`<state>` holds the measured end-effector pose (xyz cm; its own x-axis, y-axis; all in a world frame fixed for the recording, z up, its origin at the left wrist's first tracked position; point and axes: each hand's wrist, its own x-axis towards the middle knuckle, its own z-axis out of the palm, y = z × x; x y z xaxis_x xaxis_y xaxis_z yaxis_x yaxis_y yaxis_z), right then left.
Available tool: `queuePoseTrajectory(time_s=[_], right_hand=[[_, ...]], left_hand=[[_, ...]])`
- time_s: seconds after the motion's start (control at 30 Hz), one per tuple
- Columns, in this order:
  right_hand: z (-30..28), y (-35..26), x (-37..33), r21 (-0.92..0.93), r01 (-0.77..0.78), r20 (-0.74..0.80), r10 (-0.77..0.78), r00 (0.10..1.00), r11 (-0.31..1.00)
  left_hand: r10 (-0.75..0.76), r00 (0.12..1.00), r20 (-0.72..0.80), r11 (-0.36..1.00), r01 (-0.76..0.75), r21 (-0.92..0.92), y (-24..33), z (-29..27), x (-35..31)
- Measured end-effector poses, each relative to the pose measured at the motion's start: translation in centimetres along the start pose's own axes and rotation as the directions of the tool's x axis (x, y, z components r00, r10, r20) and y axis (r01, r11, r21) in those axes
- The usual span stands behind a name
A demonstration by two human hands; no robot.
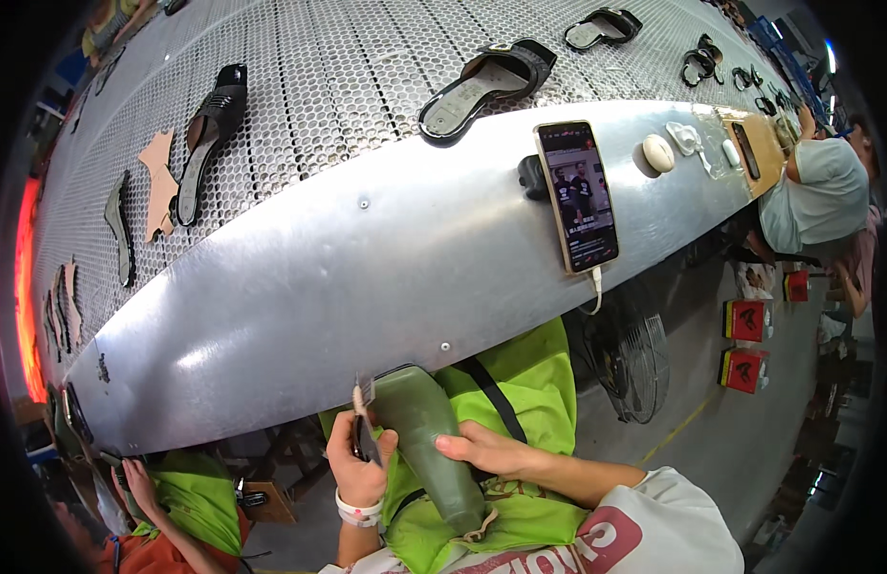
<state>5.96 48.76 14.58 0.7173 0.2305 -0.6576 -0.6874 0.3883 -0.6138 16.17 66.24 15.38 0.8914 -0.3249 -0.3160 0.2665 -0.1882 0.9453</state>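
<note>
Left hand [360,471] pinches a thin dark-and-tan piece [367,442]; it's near edge-on, outline hard to read, some fingers hidden. Right hand [491,452] grips the green shoe last [422,416] from the side, most fingers out of sight. Last sits over the lap, between the hands; can't tell if its upper end touches the counter [300,316].

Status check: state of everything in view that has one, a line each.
Green foot-shaped plastic last: at a slant.
Left bare hand: closed on a thin dark piece with tan edge.
Right bare hand: thumb on the last, fingers mostly hidden.
Rectangular pale-edged phone: lit, propped up, white cable plugged in.
Black caged fan: cannot tell whether running.
Black slip-on sandal nearest the phone: sole down.
</note>
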Motion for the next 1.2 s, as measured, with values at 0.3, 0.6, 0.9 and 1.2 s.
queuePoseTrajectory(time_s=[0.3,0.6,0.9,1.2], right_hand=[[-0.6,-6.7,-2.8,-0.038,0.541,-0.213,-0.535,0.817,0.84],[-0.8,-15.2,-4.3,-0.583,0.346,0.311,-0.192,0.931,0.735],[1.3,-12.1,-5.1,-0.544,0.556,0.053,-0.635,0.771,0.629],[2.4,-11.4,-5.3,-0.513,0.537,-0.041,-0.644,0.764,0.67]], left_hand=[[0.227,0.923,0.31,0.837,-0.348,0.423,5.7,-5.0,1.0],[0.374,0.599,0.708,0.35,-0.798,0.49,13.5,-2.3,1.0],[0.093,0.956,0.279,0.991,-0.115,0.064,7.0,-7.9,-0.6],[0.161,0.987,0.028,0.969,-0.163,0.183,7.4,-5.8,-2.0]])
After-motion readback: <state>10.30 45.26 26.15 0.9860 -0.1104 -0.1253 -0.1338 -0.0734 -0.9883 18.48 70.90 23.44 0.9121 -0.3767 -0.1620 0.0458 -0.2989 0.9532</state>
